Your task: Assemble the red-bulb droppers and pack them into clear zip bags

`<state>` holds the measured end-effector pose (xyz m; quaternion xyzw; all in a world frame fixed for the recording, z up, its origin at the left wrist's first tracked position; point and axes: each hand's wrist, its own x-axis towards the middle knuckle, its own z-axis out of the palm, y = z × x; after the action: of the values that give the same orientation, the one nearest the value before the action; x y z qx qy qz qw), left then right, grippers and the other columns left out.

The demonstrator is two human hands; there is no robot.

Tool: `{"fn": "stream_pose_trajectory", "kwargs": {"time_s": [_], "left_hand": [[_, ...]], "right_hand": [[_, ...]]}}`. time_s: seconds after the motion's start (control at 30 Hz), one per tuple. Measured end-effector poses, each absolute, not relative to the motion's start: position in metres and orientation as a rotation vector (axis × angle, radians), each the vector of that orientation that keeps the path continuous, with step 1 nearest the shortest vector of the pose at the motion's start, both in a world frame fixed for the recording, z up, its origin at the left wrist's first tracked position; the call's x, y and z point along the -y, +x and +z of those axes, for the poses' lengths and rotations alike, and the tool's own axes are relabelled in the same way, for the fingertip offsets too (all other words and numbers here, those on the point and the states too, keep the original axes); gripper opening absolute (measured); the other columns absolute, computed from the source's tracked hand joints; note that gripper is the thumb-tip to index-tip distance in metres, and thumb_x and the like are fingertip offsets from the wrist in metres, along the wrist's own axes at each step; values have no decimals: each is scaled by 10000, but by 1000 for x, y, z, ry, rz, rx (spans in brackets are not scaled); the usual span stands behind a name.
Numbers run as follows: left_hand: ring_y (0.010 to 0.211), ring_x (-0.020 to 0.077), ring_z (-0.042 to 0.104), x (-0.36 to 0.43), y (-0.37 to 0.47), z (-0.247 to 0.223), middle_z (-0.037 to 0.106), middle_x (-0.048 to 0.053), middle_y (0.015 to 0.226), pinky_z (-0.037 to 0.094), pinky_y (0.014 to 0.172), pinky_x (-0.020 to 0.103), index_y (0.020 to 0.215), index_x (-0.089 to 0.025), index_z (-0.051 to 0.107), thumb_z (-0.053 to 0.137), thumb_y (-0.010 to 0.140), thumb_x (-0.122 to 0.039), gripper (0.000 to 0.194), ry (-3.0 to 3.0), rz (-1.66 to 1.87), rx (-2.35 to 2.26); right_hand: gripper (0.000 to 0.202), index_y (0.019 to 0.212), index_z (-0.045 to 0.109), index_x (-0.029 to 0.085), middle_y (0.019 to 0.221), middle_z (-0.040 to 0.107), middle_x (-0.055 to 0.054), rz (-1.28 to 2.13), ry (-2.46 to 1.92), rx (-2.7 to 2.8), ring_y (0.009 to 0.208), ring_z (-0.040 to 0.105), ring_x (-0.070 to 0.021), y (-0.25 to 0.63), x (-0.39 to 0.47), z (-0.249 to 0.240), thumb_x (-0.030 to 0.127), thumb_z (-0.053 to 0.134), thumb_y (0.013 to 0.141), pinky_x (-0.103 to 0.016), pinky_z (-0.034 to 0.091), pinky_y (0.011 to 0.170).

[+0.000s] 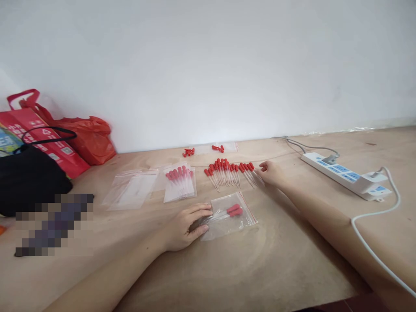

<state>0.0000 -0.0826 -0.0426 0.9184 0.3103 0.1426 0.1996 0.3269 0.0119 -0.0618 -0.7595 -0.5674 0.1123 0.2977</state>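
My left hand [190, 225] lies at the left edge of a clear zip-lock bag [224, 227], thumb and fingers closed on that edge. Inside the bag are two droppers with red bulbs [234, 210], their thin tubes pointing toward my fingers. Farther back, a row of several red-bulbed droppers [224, 167] lies fanned on the table. At the row's right end is my right hand [272, 173], its fingers curled in beside the last droppers [251, 166]. Whatever is between those fingertips is hidden.
Left of the row, bags filled with droppers [180, 182] lie near flat zip-lock bags [133, 186]. Loose red bulbs [188, 152] sit near the wall. A power strip [344, 173] with a white cable [367, 247] is at right; red bags [87, 138] and black cloth [32, 182] are at left.
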Motion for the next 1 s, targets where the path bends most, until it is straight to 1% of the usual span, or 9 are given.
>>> {"fn": "stream_pose_trajectory", "kwargs": {"time_s": [0.13, 0.27, 0.37, 0.43, 0.5, 0.6, 0.7, 0.87, 1.0], "left_hand": [[1157, 183, 436, 83, 0, -42, 473, 66, 1256, 378, 961, 356, 1161, -206, 481, 440, 845, -275, 325, 2569, 393, -870], [1158, 187, 435, 84, 0, -41, 470, 59, 1261, 377, 960, 365, 1167, -217, 477, 439, 847, -278, 328, 2565, 391, -873], [1157, 186, 436, 84, 0, -41, 471, 62, 1259, 376, 962, 365, 1164, -212, 479, 441, 846, -279, 326, 2559, 389, -879], [1156, 186, 437, 84, 0, -41, 474, 62, 1257, 376, 962, 366, 1164, -212, 479, 443, 845, -279, 328, 2558, 392, -880], [1155, 189, 437, 85, 0, -40, 477, 59, 1254, 375, 963, 368, 1161, -215, 484, 445, 844, -278, 325, 2556, 394, -882], [1159, 189, 434, 84, 0, -41, 474, 57, 1258, 374, 965, 365, 1162, -216, 486, 441, 848, -281, 324, 2557, 390, -883], [1168, 184, 423, 83, 0, -43, 465, 59, 1265, 368, 972, 357, 1173, -212, 476, 433, 853, -289, 332, 2566, 385, -876], [1184, 179, 404, 80, -1, -47, 454, 56, 1274, 352, 984, 351, 1180, -214, 463, 423, 860, -289, 331, 2582, 376, -859], [1180, 197, 405, 82, -1, -43, 442, 51, 1286, 348, 981, 376, 1244, -237, 388, 426, 858, -314, 396, 2549, 348, -921]], "right_hand": [[344, 945, 576, 103, 881, 636, -136, 355, -2160, 1511, 806, 593, -224, 328, -31, -60, 273, 592, 646, -266, 422, 615], [286, 874, 602, 118, 789, 639, -148, 370, -2164, 1542, 789, 595, -256, 324, -36, -55, 241, 614, 615, -283, 420, 604], [345, 953, 570, 106, 711, 622, -134, 356, -2097, 1544, 748, 591, -249, 325, -32, -49, 264, 584, 647, -289, 419, 592], [450, 1095, 477, 89, 660, 596, -84, 353, -1982, 1551, 712, 584, -220, 328, -24, -45, 229, 534, 671, -282, 422, 592], [572, 1221, 323, 95, 616, 550, -9, 444, -1785, 1527, 624, 567, -172, 327, -10, -43, 184, 481, 678, -263, 425, 565], [664, 1279, 155, 143, 564, 466, 72, 750, -1473, 1375, 441, 486, -117, 316, 17, -48, 199, 445, 685, -241, 403, 447], [648, 1232, 178, 178, 543, 456, 95, 955, -1330, 1254, 404, 463, -102, 297, 41, -57, 237, 487, 666, -232, 401, 416], [602, 1090, 229, 222, 572, 466, 102, 966, -1224, 1039, 463, 519, -105, 272, 58, -69, 315, 594, 621, -241, 451, 461], [552, 972, 258, 235, 636, 538, 68, 1017, -1133, 1042, 503, 541, -105, 264, 62, -74, 459, 617, 618, -258, 467, 501]]}}
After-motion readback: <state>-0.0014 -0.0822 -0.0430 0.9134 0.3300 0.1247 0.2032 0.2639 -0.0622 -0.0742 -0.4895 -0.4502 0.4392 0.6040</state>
